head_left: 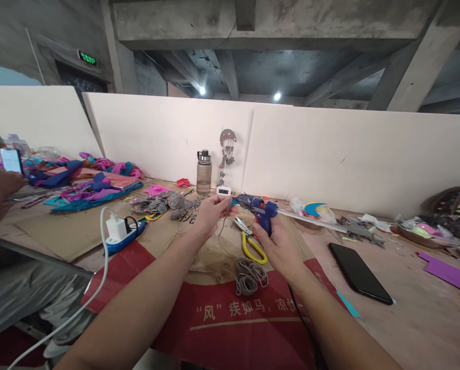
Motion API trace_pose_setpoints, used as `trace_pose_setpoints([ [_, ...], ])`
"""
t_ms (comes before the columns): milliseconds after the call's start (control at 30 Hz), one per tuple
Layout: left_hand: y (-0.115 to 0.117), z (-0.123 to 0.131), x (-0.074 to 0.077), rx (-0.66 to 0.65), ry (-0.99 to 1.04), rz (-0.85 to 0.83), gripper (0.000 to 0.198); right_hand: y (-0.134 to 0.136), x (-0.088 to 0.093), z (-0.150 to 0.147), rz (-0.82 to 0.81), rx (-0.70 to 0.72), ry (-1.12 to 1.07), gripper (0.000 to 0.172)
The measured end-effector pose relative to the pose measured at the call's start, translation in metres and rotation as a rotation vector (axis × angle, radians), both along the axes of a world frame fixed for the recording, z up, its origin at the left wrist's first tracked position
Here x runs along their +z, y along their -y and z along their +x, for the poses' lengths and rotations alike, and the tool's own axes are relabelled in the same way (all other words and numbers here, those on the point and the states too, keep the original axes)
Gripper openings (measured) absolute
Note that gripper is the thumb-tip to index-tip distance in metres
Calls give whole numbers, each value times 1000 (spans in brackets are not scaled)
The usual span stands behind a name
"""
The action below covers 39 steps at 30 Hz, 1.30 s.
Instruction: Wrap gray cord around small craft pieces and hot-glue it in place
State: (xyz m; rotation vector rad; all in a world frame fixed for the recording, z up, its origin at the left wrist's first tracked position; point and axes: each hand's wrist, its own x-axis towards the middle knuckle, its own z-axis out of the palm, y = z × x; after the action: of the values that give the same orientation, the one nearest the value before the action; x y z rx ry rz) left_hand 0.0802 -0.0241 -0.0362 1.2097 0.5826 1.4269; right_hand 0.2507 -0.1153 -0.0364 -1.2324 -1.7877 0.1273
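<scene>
My right hand (279, 241) is wrapped round the handle of a blue glue gun (261, 211), with a long clear glue stick (314, 221) coming out of its rear. The gun's nozzle points left, towards my left hand (213, 213). The left fingers are pinched together at the nozzle tip, on a small piece I cannot make out. Just behind them stands a small white digital timer (223, 191). Yellow-handled scissors (253, 248) lie below the gun, and a coil of grey cord (249, 276) rests nearer to me on the red printed cardboard (214, 334).
A bottle (204, 173) stands behind, beside a grey hanging ornament (228, 146) on the white board. Left are a blue power strip (124, 239), coloured felt scraps (95, 187) and another person's hand (1, 192). A black phone (360, 272) lies right.
</scene>
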Motion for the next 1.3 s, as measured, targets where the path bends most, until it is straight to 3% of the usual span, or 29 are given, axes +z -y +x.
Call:
trace_pose_setpoints([
  [1300, 0, 0, 1, 17, 8, -2, 26, 2, 2, -2, -14, -8, -20, 26],
])
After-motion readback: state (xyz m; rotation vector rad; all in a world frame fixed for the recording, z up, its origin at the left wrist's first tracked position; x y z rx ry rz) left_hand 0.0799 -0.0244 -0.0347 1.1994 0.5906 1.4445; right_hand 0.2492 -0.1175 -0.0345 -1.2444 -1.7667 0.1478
